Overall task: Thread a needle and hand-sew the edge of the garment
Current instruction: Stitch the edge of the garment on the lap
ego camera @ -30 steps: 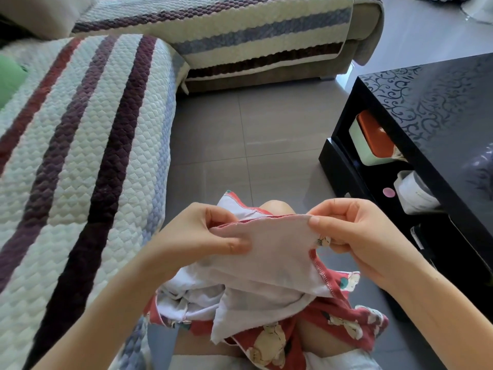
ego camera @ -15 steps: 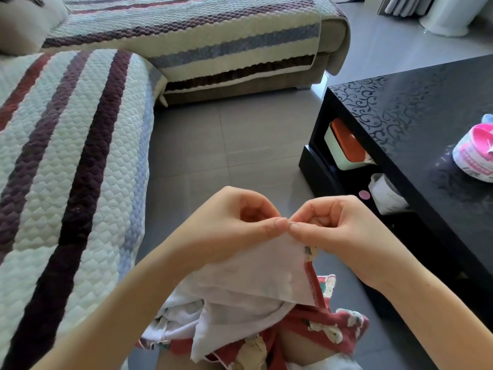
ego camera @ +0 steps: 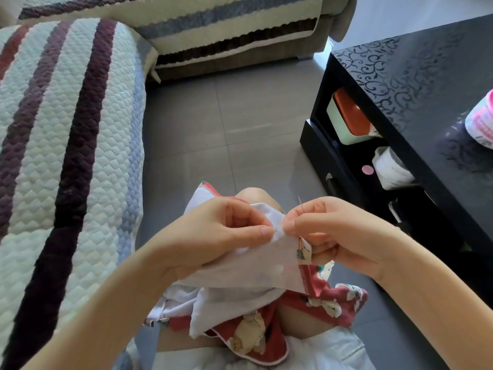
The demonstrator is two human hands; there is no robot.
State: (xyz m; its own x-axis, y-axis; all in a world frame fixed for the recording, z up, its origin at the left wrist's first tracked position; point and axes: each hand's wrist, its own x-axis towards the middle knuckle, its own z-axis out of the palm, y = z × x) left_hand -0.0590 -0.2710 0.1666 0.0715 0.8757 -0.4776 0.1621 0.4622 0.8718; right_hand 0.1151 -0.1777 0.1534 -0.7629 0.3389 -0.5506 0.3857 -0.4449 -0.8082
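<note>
The garment (ego camera: 256, 265) lies over my lap, white on its inner side and red with a cartoon print on its outer side. My left hand (ego camera: 213, 236) pinches its top edge between thumb and forefinger. My right hand (ego camera: 336, 231) pinches the same edge just to the right, fingertips almost touching the left thumb. A thin needle (ego camera: 301, 202) sticks up from between the right hand's fingers. No thread shows up in the frame.
A striped quilted sofa (ego camera: 66, 145) runs along my left and across the back. A black coffee table (ego camera: 416, 84) stands at my right, with boxes on its lower shelf and a pink and white roll (ego camera: 481, 121) on top. Grey floor tiles lie between.
My hands have come together on the garment's top edge, which was stretched flat between them a second ago. The needle now shows above my right fingers. The view shifted slightly.
</note>
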